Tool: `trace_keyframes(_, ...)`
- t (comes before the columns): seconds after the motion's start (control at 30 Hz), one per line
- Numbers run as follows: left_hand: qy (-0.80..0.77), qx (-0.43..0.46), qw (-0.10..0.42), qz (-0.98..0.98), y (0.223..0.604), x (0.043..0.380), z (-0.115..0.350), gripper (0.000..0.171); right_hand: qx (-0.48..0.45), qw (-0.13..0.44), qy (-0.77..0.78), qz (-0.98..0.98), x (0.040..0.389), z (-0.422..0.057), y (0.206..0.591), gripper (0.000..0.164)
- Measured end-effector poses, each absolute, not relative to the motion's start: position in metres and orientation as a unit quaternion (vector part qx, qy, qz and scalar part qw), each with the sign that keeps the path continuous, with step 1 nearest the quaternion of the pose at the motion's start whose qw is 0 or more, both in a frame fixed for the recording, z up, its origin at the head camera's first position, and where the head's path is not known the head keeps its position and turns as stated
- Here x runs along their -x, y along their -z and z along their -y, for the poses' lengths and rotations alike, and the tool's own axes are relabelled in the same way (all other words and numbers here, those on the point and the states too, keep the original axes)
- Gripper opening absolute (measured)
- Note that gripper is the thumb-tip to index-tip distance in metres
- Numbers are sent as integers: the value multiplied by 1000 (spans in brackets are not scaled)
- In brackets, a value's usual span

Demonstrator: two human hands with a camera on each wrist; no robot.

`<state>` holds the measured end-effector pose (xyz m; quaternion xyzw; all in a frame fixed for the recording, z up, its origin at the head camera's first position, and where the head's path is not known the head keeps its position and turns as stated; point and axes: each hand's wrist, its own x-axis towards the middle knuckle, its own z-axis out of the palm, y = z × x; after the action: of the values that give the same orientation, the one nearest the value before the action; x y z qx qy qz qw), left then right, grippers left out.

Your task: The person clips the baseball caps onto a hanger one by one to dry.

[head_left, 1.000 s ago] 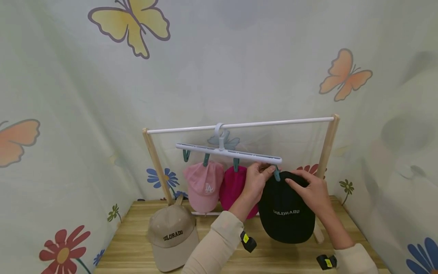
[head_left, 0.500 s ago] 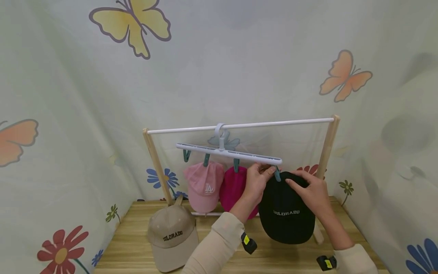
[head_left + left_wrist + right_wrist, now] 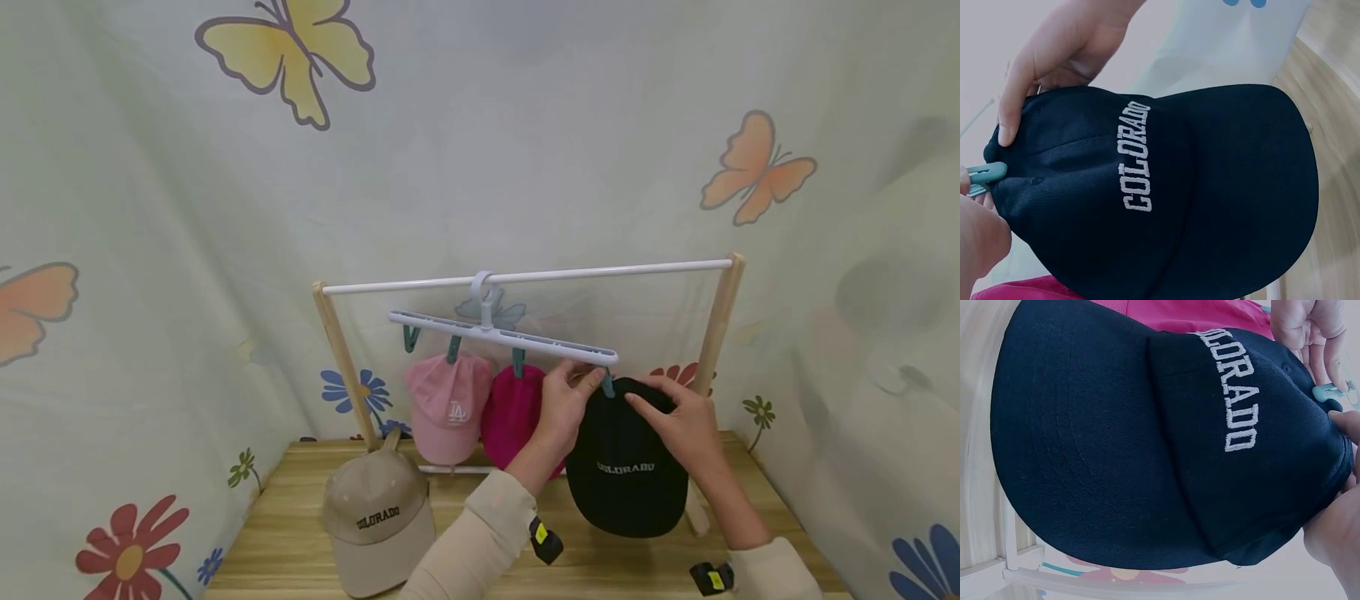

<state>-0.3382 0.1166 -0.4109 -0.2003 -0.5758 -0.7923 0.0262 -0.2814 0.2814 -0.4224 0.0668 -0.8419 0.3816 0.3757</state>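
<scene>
A black cap with white COLORADO lettering hangs brim down below the right end of a pale clip hanger. My left hand pinches the teal clip at that end. In the left wrist view the clip's tip lies over the top of the crown. My right hand grips the crown from the right, thumb in front and the other fingers behind, largely hidden. In the right wrist view its thumb presses on the cap close beside the clip.
Pink and magenta caps hang from the hanger's middle clips. Its leftmost clip holds nothing. A white rail on wooden posts carries the hanger. The beige cap sits on the wooden table.
The hanger's right end has dipped slightly and its left end risen. The black cap has shifted a little down and left. Both hands keep their grips.
</scene>
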Motion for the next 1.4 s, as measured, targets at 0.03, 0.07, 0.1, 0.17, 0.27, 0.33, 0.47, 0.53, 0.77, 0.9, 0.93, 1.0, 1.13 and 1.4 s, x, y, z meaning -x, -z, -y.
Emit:
trace_keyframes(0.03, 793, 200, 27, 575, 411, 338, -117, 19, -66, 375, -382, 842, 281, -281, 423, 25)
trace_keyframes(0.07, 794, 199, 27, 574, 412, 338, -117, 19, -65, 374, -382, 843, 281, -281, 423, 25)
trace_keyframes(0.1, 794, 198, 27, 574, 412, 338, -117, 19, -63, 373, -382, 844, 281, -281, 423, 25)
trace_keyframes(0.17, 796, 198, 29, 572, 412, 338, -117, 19, -62, 370, -382, 845, 281, -281, 424, 25)
trace_keyframes(0.27, 795, 199, 31, 572, 414, 339, -116, 20, -66, 368, -382, 845, 282, -281, 425, 25)
trace_keyframes(0.33, 793, 200, 30, 574, 414, 339, -116, 20, -68, 368, -382, 845, 282, -282, 426, 25)
trace_keyframes(0.47, 787, 201, 30, 583, 416, 339, -115, 19, -68, 365, -385, 845, 283, -282, 428, 25)
trace_keyframes(0.53, 783, 201, 29, 588, 417, 340, -115, 19, -65, 364, -389, 844, 284, -281, 430, 25)
trace_keyframes(0.77, 775, 209, 36, 595, 416, 339, -112, 22, -52, 373, -385, 843, 289, -281, 432, 27)
trace_keyframes(0.9, 779, 220, 40, 586, 417, 339, -110, 25, -45, 376, -382, 843, 292, -282, 431, 29)
trace_keyframes(0.93, 782, 223, 39, 580, 418, 339, -109, 25, -41, 375, -382, 843, 293, -282, 431, 29)
trace_keyframes(1.0, 787, 230, 39, 571, 420, 340, -107, 27, -32, 372, -383, 845, 295, -282, 431, 30)
trace_keyframes(1.13, 797, 243, 38, 551, 426, 343, -103, 29, -19, 364, -388, 846, 298, -284, 433, 30)
trace_keyframes(1.4, 786, 237, 36, 570, 439, 340, -90, 29, -14, 362, -404, 840, 299, -287, 437, 33)
